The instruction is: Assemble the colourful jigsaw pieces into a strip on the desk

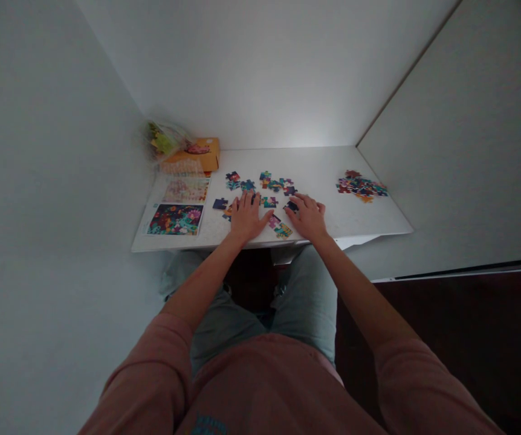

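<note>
My left hand [246,220] lies palm down over several joined puzzle pieces, its fingers stretched out and thumb apart. The pieces under its fingers are partly hidden. My right hand [308,217] has thumb and fingertips around a dark blue puzzle piece [292,206] on the tabletop. Between the hands are a colourful strip of pieces [280,227] near the front edge and a teal and purple piece [270,202]. Further back lie small joined groups, one at the left [233,179] and one at the right [275,185]. A loose dark piece [220,204] sits left of my left hand.
A heap of puzzle pieces [361,186] lies at the right of the white table [324,166]. To the left are a printed picture sheet [175,219], an orange box [210,155] and a clear plastic bag [165,142]. Walls close in the back and left.
</note>
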Available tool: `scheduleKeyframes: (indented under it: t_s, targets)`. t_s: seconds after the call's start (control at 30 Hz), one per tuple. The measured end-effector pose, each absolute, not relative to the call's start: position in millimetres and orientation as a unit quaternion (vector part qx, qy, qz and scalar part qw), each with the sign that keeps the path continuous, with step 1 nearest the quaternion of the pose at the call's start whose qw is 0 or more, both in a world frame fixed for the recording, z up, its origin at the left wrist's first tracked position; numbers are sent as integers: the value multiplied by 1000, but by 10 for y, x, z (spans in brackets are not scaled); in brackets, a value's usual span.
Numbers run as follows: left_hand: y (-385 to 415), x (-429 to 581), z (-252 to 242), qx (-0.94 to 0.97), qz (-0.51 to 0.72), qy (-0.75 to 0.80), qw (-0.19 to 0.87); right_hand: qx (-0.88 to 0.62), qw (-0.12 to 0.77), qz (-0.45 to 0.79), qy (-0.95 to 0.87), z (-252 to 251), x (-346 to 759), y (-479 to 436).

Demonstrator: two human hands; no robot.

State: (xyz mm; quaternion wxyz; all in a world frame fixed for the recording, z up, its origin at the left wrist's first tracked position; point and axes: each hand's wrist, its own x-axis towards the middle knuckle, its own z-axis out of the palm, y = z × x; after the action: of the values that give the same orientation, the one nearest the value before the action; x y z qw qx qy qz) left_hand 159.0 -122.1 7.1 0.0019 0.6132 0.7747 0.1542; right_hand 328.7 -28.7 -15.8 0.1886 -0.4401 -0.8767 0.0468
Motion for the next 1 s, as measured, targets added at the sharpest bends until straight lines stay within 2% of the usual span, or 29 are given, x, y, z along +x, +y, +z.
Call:
scheduleKeyframes:
  t_s: [0.37, 0.67, 1.0]
  targets:
    - [-1321, 1306, 128, 534, 144, 833, 26, -382, 120, 66, -914, -159, 2812, 113]
    - [-1134, 1081, 122, 576, 144, 804, 38, -352, 106, 73, -927, -152, 3187, 12]
    - [-1513, 919, 90, 557, 124, 821, 31, -379, 126, 68, -914, -280, 3096, 250]
